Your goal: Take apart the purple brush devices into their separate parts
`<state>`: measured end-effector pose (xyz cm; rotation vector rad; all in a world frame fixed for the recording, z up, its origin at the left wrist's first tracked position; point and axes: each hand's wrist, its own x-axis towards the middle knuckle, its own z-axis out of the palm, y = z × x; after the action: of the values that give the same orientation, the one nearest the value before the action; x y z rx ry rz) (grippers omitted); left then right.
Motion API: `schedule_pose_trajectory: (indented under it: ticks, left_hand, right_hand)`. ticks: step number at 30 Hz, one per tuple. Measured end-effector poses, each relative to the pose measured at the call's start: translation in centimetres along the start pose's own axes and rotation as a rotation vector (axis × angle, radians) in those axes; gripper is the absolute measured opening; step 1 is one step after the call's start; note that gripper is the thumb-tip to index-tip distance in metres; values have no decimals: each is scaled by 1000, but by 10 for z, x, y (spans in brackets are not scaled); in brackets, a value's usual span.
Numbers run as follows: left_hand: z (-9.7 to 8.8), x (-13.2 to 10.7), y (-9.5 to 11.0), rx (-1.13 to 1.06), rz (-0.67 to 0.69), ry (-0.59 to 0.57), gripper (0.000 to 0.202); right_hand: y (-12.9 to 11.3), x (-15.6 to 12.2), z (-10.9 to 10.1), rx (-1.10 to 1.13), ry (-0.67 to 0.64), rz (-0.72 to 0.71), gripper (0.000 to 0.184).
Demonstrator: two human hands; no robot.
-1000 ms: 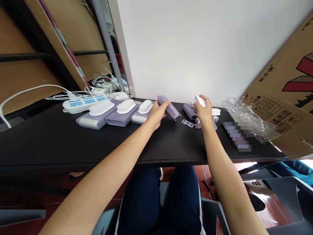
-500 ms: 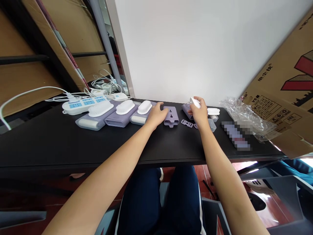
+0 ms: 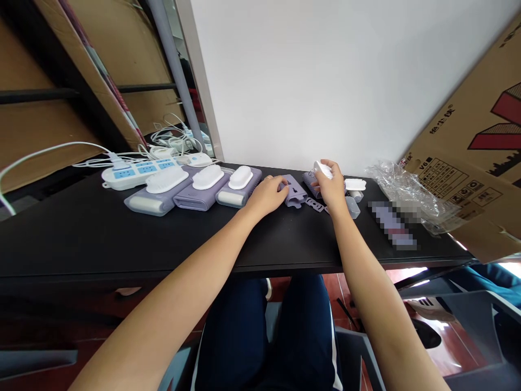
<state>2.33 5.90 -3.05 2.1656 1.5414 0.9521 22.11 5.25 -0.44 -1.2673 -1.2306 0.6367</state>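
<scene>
My left hand (image 3: pixel 269 195) has its fingers curled against the left edge of a flat purple case (image 3: pixel 296 193) with dark slots in its face; the case sits turned at an angle. In my right hand (image 3: pixel 331 187) is a white oval piece with a ribbed side (image 3: pixel 323 169), pinched between thumb and fingers. Behind and below it stands another purple case (image 3: pixel 310 183), partly hidden by that hand. A small purple slotted plate (image 3: pixel 315 205) lies between the hands. Just right of my right hand are a white piece (image 3: pixel 355 184) and a clear plastic cup (image 3: pixel 353 207).
To the left, three purple cases topped with white oval pieces (image 3: pixel 208 177) stand in a row. Behind them is a white power strip (image 3: pixel 140 172) with cables. Crumpled clear plastic (image 3: pixel 411 190), a blurred flat object (image 3: pixel 393 225) and a cardboard box (image 3: pixel 468 163) are at right.
My left hand has moved right and its fingers have closed in on the slotted purple case, which has turned and shifted right. My right hand has barely moved, still holding the white piece.
</scene>
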Motion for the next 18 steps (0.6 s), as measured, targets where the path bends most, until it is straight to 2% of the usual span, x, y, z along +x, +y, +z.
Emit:
schedule_pose_trajectory:
  ticks: [4,8,12,15,18]
  left_hand:
    - [7,1,-6,38,79,-68,47]
    - [10,0,-7,-18,179,-117,53]
    - [9,-1,-4,-81,217,-129,49]
    - [5,-1,-2,-44,204,-70,40]
    - [1,-1,0,4,172,-5,34]
  right_hand:
    - [1,1,2,23,-4,-1,49]
    - [6,3,3,-3,-12,-17,48]
    - [12,2,3,-189,-7,-136,52]
    - [16,-1,6,-364,-7,-240,53]
    - [21,-1,12,-491,-76,-324,54]
